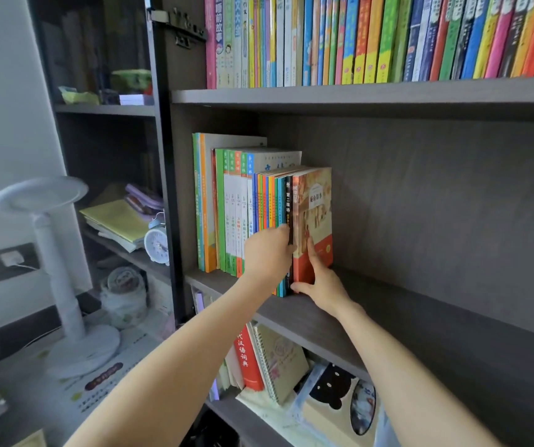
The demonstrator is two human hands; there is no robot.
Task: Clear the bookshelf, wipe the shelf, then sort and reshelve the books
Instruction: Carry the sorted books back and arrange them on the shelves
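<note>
Orange-red paperback book (315, 217) stands upright at the rt end of the row of thin colourful books (243, 204), on the left part of the dark grey wooden shelf (420, 317). The right hand (320, 285) pinches its btm corner, thumb at the spine foot & fingers up the cover. The left hand (269, 250) is just beside it, fingertips at the neighbouring dark spines; can't tell if it grips.

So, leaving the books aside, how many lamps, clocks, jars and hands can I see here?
White desk lamp: 1
Alarm clock: 1
Clear jar: 1
Hands: 2, the left hand and the right hand, which holds the orange book
Total: 5
</note>
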